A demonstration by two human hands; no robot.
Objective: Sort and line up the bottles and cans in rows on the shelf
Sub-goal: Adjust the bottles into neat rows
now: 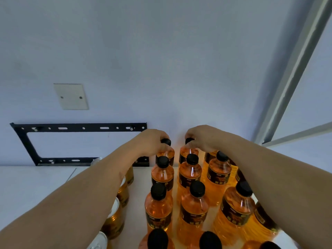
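Observation:
Several orange bottles with black caps and dark labels stand in rows on the white shelf [36, 186], running from the front edge back to the wall. My left hand [151, 142] grips the cap of the rearmost bottle in the left row [168, 153]. My right hand [203, 138] grips the cap of the rearmost bottle in the middle row [186, 152]. A row of gold cans [115, 218] with white lids stands to the left of the bottles, partly hidden under my left forearm. Larger bottles [235, 207] stand on the right, partly hidden by my right forearm.
A black metal wall bracket [79, 127] is fixed to the wall behind the shelf, with a pale blank cover plate [71, 96] above it. A white window frame [294, 69] runs along the right. The shelf's left part is bare white surface.

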